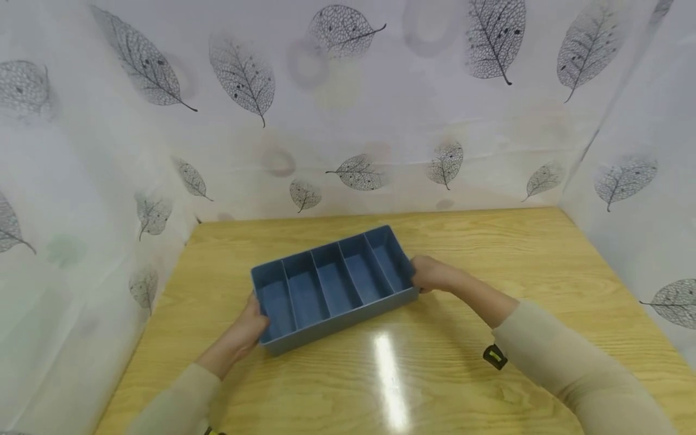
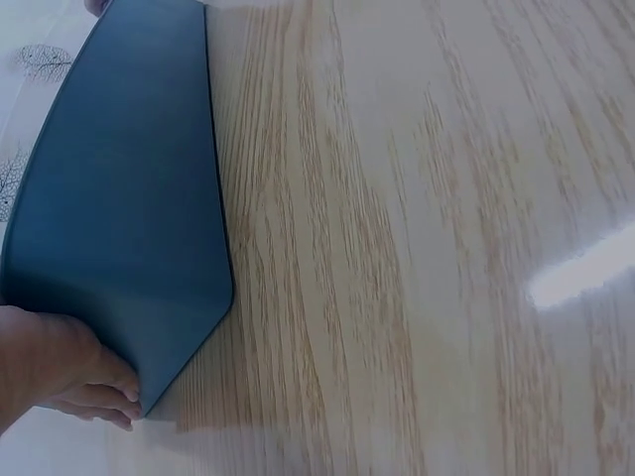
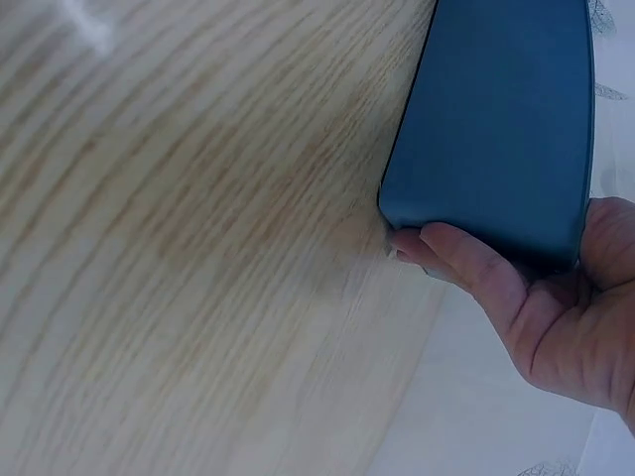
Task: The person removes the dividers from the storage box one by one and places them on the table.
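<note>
A blue rectangular organizer tray (image 1: pixel 339 320) with several side-by-side compartments is at the middle of the table, its right end turned farther back than its left. Nothing lies in the compartments. My left hand (image 1: pixel 251 325) grips the left end, thumb over the rim; in the left wrist view the fingers (image 2: pixel 104 397) reach down by the lower corner. At the opposite end my right hand (image 1: pixel 432 273) holds the short wall. The right wrist view shows its fingers (image 3: pixel 466 260) curled under the tray's bottom edge, thumb at the rim. Whether the whole base touches the table I cannot tell.
Beneath the tray is a wood-grain table (image 1: pixel 467 386) with a bright light reflection near its front. White sheeting with a leaf print (image 1: pixel 380 109) hangs at the back and both sides. A small dark wrist device (image 1: pixel 495 356) sits under the right sleeve.
</note>
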`<state>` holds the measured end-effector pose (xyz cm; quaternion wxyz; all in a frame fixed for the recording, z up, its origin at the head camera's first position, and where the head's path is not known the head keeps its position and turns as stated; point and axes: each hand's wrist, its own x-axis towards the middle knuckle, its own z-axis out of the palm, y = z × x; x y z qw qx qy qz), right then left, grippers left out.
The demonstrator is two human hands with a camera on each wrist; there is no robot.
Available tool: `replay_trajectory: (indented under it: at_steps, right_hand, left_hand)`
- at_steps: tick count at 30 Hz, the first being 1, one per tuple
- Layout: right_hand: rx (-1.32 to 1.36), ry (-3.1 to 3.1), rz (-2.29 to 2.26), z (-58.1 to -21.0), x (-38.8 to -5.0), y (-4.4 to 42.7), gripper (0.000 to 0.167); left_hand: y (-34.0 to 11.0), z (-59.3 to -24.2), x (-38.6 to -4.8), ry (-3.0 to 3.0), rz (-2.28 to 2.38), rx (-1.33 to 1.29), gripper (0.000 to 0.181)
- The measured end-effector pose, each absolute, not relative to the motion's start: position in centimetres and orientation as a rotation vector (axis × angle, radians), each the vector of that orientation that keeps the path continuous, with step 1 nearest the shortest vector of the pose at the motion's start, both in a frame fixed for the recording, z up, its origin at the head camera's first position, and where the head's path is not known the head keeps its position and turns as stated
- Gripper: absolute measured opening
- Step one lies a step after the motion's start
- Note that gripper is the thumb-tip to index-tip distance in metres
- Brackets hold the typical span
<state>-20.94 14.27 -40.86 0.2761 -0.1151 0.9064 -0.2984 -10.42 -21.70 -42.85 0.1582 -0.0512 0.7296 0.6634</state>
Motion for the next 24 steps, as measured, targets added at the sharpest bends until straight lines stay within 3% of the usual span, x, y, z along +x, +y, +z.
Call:
replay_trajectory:
  at_steps: [24]
  right_hand:
    - [-0.270, 2.506, -0.814, -40.9, -17.5, 17.7, 0.014]
  left_hand:
    - [-19.5, -43.2, -11.8, 2.061, 1.893, -0.025, 0.094]
